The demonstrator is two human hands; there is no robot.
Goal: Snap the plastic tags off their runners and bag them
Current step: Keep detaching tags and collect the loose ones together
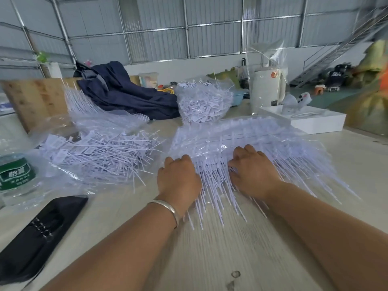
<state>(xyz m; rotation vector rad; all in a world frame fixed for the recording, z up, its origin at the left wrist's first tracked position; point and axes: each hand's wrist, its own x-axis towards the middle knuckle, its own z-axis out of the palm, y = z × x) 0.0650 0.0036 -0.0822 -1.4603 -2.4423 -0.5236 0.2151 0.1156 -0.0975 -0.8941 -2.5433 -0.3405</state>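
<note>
Two clear bags point(204, 101) of loose tags point(201, 108)

fingertips of both hands point(218, 175) hidden among tags point(212, 185), water bottle point(15, 177) cut off

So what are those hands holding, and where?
Both the left hand and right hand grip the stack of tag runners at its near edge, one on each side.

Both hands, left point(178, 177) and right point(253, 172), curled on the near edge of a tag-runner stack point(241, 133) mid-worktop point(231, 248); bagged loose tags point(100, 152) left.
</note>
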